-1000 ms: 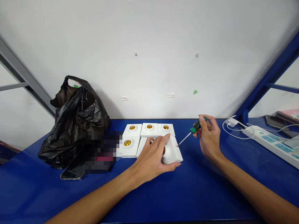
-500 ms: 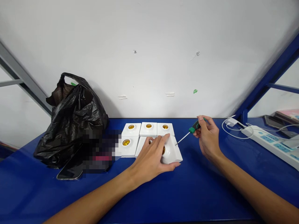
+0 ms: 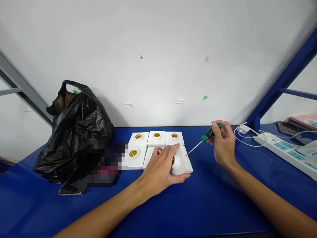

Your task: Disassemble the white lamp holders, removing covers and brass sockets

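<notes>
Several white square lamp holders [image 3: 137,159] with brass-coloured threaded sockets sit in two rows on the blue table. My left hand [image 3: 159,168] grips the front right lamp holder [image 3: 182,163], thumb at its near edge and fingers over its top; the hand partly covers its socket and the neighbouring holder. That front right piece looks tilted. In my right hand [image 3: 223,143] is a screwdriver [image 3: 208,135] with a green and black handle, fingers closed round the grip. Its metal shaft slopes down left, and the tip meets the right side of the gripped lamp holder.
A black plastic bag [image 3: 79,132] stands on the left, with a phone [image 3: 73,185] and a blurred-out area beside it. On the right lie a white power strip [image 3: 287,148], a charger with cable [image 3: 244,129] and dark phones [image 3: 287,128]. A white wall [image 3: 158,76] rises behind.
My right hand has shifted slightly, turning the screwdriver handle a little, with its tip still at the lamp holder. The left hand keeps its grip. The whole view has moved slightly.
</notes>
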Available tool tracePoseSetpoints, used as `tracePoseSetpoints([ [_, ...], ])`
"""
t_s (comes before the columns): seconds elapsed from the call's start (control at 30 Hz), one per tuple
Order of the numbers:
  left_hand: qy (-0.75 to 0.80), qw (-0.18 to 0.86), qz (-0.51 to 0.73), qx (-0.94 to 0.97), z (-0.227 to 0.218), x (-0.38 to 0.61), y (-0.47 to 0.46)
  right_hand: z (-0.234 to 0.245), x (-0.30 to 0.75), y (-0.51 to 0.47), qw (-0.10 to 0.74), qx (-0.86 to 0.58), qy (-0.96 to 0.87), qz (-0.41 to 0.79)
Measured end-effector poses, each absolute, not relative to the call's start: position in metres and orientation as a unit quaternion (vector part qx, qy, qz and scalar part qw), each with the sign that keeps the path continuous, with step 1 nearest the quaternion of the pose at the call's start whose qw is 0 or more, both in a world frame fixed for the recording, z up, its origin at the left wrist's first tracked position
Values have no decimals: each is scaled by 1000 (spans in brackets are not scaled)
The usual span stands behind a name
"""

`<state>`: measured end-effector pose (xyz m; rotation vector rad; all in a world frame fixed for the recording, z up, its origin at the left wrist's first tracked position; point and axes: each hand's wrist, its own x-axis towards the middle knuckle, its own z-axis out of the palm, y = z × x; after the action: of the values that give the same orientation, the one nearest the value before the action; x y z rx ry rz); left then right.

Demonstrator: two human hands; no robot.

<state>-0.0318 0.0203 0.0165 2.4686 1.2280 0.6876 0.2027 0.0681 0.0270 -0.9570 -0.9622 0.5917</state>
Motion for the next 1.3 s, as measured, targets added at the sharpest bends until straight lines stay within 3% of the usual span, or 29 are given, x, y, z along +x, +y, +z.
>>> tracePoseSetpoints([
  [0.2, 436, 155, 231, 856, 14, -32, 21, 23, 199, 66, 720, -447, -447, 287],
  [0.43, 433, 153, 231, 858, 17, -32, 20, 31, 194, 54, 732, -424, -482, 228],
  [0.73, 453, 163, 226, 847, 14, -33, 20, 22, 177, 46, 717, -430, -480, 266],
  [1.0, 438, 115, 218, 865, 18, -29, 18, 37, 183, 34, 673, -397, -612, 122],
  [1.13, 430, 100, 209, 873, 18, -27, 18, 34, 185, 30, 628, -376, -673, 100],
  [1.3, 431, 103, 201, 873, 19, -27, 18, 34, 187, 31, 632, -371, -675, 90],
])
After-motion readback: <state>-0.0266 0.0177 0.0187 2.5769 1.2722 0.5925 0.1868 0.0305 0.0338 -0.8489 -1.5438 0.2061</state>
